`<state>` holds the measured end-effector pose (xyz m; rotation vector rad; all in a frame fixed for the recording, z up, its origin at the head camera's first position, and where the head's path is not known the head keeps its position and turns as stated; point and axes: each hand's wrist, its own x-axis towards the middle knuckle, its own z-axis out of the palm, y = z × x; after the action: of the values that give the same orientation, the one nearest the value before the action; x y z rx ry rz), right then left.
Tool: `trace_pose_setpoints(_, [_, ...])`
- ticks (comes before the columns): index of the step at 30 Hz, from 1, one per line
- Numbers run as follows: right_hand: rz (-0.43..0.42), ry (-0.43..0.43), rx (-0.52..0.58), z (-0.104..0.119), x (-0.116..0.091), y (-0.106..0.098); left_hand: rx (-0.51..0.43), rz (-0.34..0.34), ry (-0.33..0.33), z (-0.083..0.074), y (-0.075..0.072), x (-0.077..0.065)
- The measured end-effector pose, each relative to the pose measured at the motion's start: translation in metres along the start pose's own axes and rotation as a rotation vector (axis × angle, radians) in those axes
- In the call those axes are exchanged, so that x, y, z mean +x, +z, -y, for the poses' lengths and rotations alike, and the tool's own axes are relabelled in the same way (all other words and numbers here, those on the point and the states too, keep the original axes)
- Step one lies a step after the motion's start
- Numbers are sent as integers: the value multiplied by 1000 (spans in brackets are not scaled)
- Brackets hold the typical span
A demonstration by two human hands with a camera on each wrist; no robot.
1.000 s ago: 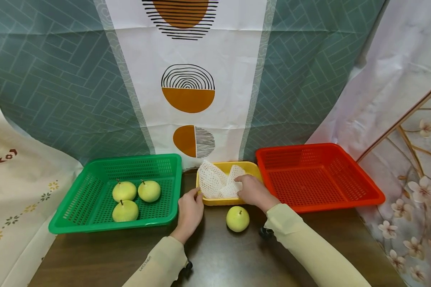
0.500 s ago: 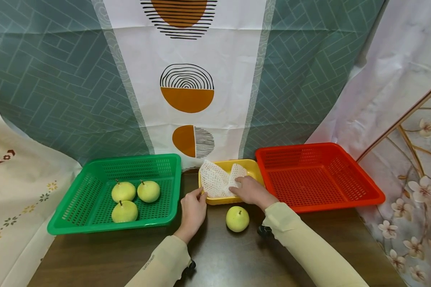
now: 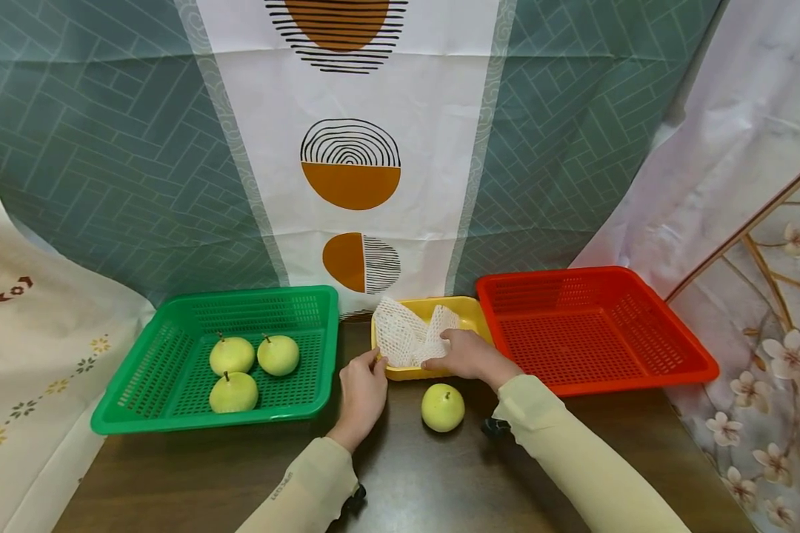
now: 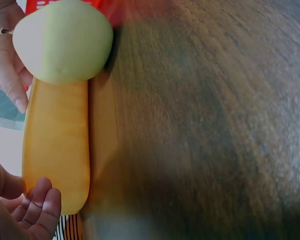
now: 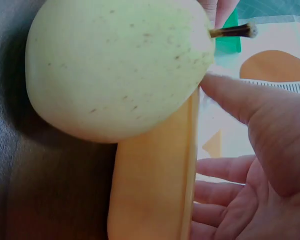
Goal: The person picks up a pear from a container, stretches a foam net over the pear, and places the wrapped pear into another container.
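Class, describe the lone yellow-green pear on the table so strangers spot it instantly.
On the brown wooden table, find the yellow plastic tray between the green plastic basket and the red plastic basket. In front of it sits the round yellow-green pear, on bare wood, unlike the three pears inside the green basket.

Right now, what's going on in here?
A person's left hand pinches the near-left corner of a yellow tray, while the right hand reaches over its near edge to the white netting inside; whether it grips the netting is hard to tell. One pear sits on the table just in front of the tray. Three more pears lie in the green basket to the left, and a red basket stands to the right.
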<state>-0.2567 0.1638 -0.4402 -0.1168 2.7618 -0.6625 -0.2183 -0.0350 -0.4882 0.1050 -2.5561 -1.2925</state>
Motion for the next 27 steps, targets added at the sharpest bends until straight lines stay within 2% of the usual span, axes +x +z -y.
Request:
trace_pose_setpoints(9, [-70,-84,51,-8,0,-2,16,-4,-1,0,3,1])
trace_pose_setpoints(18, [-164,-167,95,-5,0,-10,10,2,-19,-1,1,2])
trace_pose_setpoints(27, [-340,-211,154,0,-9,-25,2,16,-37,0,0,0])
